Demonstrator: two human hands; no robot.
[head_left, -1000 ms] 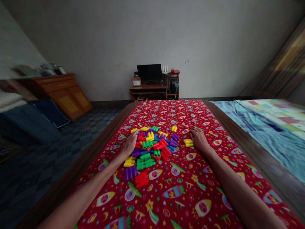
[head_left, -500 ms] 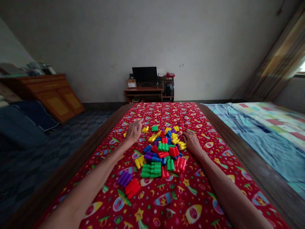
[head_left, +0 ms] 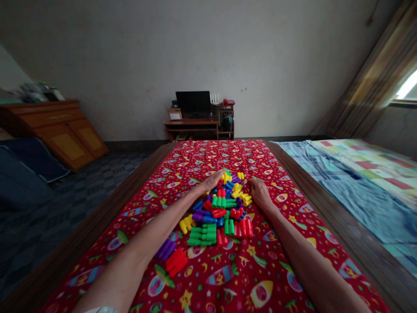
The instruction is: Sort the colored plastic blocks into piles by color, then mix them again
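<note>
A heap of colourful plastic building blocks lies on a red patterned cloth that covers a long table. My left hand lies open with fingers stretched along the far left side of the heap. My right hand rests open and flat against the heap's far right side, touching yellow blocks. A red block and a purple block lie apart, nearer to me on the left.
The table's wooden edge shows on the right, and a bed with a checked sheet stands beside it. A desk with a monitor is at the far wall. A wooden cabinet stands at the left.
My left hand has swung right, from the far left of the heap to its far side. The blocks are pushed closer together. My right hand has barely shifted.
</note>
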